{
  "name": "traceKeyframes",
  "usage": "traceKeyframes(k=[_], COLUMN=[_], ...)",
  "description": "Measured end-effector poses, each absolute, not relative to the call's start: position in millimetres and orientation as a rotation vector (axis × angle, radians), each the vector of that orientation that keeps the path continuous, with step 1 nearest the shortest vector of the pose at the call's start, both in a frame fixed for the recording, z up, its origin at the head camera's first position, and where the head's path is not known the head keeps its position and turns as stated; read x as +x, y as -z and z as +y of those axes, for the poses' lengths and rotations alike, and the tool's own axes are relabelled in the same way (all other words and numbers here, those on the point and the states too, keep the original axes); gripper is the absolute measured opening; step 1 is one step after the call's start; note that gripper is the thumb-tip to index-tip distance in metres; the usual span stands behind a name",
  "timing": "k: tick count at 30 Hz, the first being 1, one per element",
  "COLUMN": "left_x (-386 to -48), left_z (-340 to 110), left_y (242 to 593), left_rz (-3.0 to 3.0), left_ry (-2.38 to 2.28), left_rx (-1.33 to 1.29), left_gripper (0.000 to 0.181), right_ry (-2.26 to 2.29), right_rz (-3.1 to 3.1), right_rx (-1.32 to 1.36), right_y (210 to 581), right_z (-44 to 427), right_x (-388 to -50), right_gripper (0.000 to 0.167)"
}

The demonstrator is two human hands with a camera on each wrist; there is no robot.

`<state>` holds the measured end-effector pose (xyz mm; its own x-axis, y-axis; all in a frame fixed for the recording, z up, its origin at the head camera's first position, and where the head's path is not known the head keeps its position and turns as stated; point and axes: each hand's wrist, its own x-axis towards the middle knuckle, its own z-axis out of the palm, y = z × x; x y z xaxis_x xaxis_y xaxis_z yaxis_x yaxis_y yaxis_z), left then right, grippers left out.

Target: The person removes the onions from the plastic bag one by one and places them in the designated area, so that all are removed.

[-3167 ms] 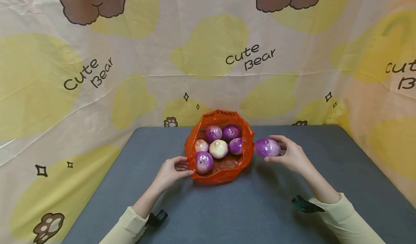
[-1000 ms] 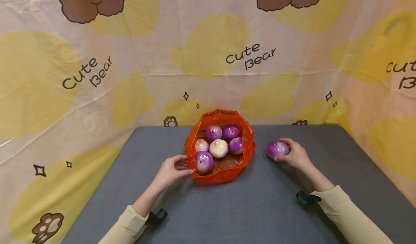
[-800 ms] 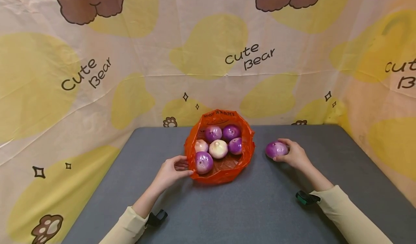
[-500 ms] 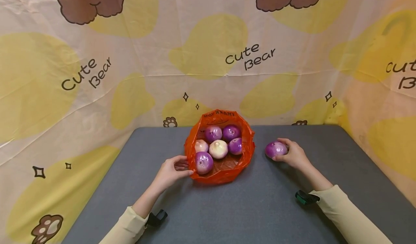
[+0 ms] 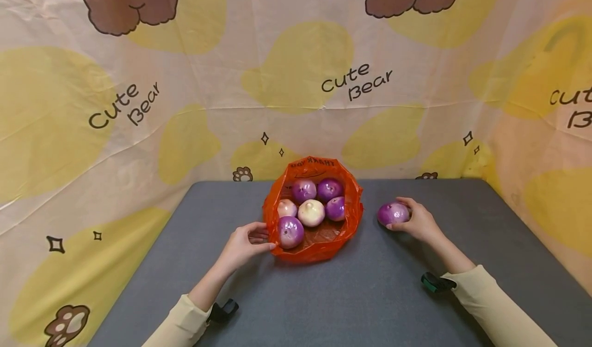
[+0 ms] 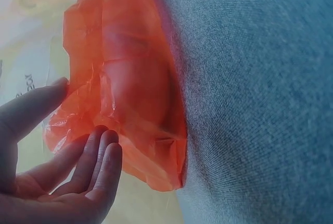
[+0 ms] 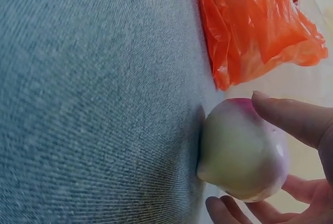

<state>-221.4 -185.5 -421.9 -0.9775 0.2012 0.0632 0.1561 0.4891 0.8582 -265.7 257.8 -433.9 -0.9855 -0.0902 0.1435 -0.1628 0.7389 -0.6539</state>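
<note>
An orange-red plastic bag stands open on the grey table, with several purple and pale onions inside, among them a white one. My left hand holds the bag's left rim between thumb and fingers; in the left wrist view the hand meets the bag's thin side. To the right of the bag, my right hand grips a purple onion at its right side. The right wrist view shows that onion at the table surface, thumb on one side and fingers on the other.
The grey table reaches back to a hanging cloth printed with bears and lettering. A black strap device sits at each wrist, the left one and the right one both above the table.
Compared with the earliest frame, my right hand and its onion have moved right, away from the bag, and lower to the table. My left hand and the bag have stayed in place.
</note>
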Motion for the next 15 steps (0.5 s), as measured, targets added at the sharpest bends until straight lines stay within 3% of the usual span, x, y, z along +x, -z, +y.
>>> traceKeyframes(k=[11,15], left_x=[-219.1,-208.4], left_z=[-184.3,-177.9], left_y=[420.2,403.3], left_rz=[2.660,2.662], left_ry=[-1.559,-1.533], left_rx=[0.337,0.332], left_gripper=[0.050,0.047], right_ry=[-1.070,-1.088], right_rz=[-2.862,-2.864], right_rx=[0.220,0.229], right_y=[432.9,433.2], right_z=[256.8,257.7], right_x=[-263.0,-261.6], right_gripper=[0.085,0.083])
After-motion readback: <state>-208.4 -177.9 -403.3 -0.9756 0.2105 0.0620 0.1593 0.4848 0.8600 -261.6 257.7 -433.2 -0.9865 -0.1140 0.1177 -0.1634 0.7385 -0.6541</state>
